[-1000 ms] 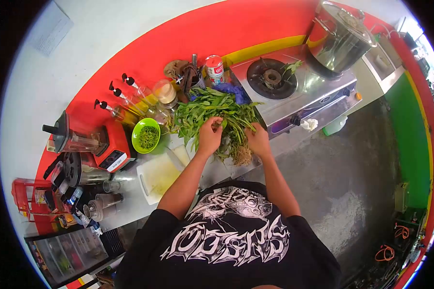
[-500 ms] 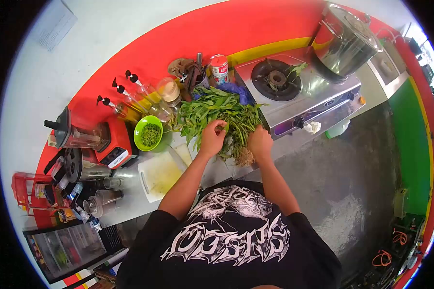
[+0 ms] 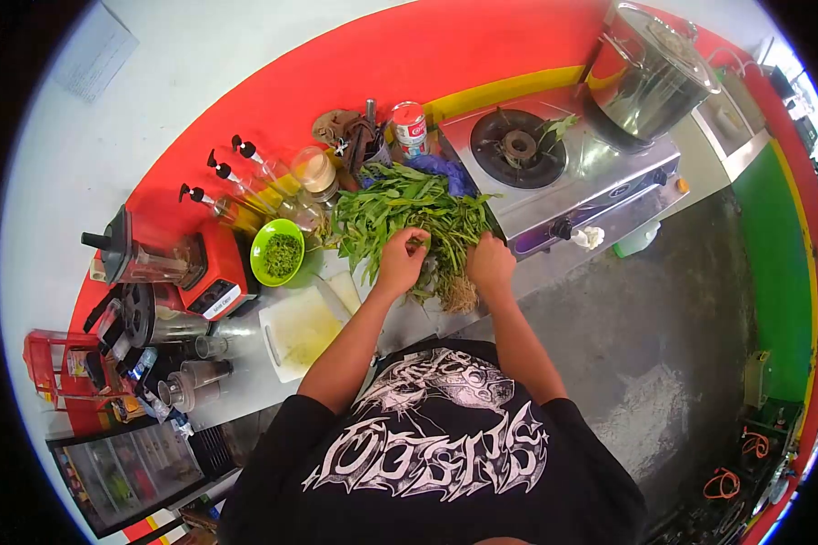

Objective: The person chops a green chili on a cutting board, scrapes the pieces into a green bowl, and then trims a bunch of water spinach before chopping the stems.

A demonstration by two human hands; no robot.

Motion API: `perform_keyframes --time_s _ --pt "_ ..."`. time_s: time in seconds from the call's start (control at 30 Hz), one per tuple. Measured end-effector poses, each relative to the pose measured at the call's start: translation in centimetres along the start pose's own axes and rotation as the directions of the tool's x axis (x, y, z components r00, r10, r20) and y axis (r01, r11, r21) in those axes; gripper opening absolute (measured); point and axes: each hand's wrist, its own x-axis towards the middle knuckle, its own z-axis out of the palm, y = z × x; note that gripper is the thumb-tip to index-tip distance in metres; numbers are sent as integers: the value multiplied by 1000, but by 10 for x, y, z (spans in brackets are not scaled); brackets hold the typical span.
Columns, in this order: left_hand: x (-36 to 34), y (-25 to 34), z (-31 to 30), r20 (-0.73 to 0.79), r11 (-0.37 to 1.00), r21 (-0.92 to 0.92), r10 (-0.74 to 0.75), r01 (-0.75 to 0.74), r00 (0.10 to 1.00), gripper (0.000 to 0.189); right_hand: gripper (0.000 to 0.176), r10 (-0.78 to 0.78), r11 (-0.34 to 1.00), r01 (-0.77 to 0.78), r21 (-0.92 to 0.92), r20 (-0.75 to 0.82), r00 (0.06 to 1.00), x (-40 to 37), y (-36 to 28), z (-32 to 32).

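A big heap of leafy green herbs (image 3: 386, 207) lies on the counter, its long stems and tangled pale roots (image 3: 459, 295) toward me. My left hand (image 3: 402, 262) is at the front of the heap, thumb and fingers curled together in a pinch among the leaves. On the right side of the bunch, my right hand (image 3: 491, 262) is closed around stems just above the roots; its fingertips are partly hidden. Left of the heap, a white cutting board (image 3: 298, 341) with a knife (image 3: 333, 298) on it lies near a lime-green bowl (image 3: 260, 263) of chopped greens (image 3: 283, 255).
A steel gas stove (image 3: 554, 204) with a large lidded pot (image 3: 650, 86) stands to the right. Pump bottles (image 3: 232, 211), a glass jar (image 3: 316, 173) and a red-and-white can (image 3: 410, 130) line the wall. A red blender (image 3: 216, 272) is at the left.
Hardly anything differs. Both hands keep their places at the herbs, with only slight finger movement, and the view has shifted very slightly.
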Motion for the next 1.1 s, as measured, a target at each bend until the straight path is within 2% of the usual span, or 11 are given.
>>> perform_keyframes --time_s 0.23,0.33,0.4,0.43,0.5,0.53,0.6,0.7,0.8,0.93,1.1 --pt "-4 2 -3 -7 999 -25 -28 28 1000 26 23 9 999 -9 42 10 1000 1 1 -4" --pt "-5 3 -6 -4 996 -30 -88 87 996 26 24 0 988 10 152 -66 998 4 8 7" --pt "-5 0 -7 -18 998 -45 -37 36 999 25 25 -100 936 163 313 -208 973 5 11 13" --pt "-5 -1 -6 -17 998 -46 -39 38 999 25 25 -99 936 161 312 -206 973 6 12 16" --pt "-6 -1 -6 -30 999 -30 -26 25 999 25 24 -120 840 161 518 -112 986 8 10 18" --pt "-6 0 -6 -30 999 -29 -25 24 999 25 24 -120 839 161 519 -113 986 8 9 18" --pt "-6 1 -6 -17 999 -15 -44 44 999 25 23 -113 863 94 496 8 994 6 7 21" --pt "-7 -1 -7 -27 996 -71 -55 53 998 24 30 -159 864 158 478 -39 987 5 4 27" --pt "-6 -5 -9 -17 995 -78 -62 60 998 24 41 -171 860 147 488 6 985 4 3 22" --pt "-7 -5 -9 -25 994 -97 -60 58 998 24 41 -194 891 170 422 14 981 4 2 21" --pt "-9 -5 -14 -13 994 -96 -63 61 998 25 28 -203 837 246 490 -141 969 5 5 3"
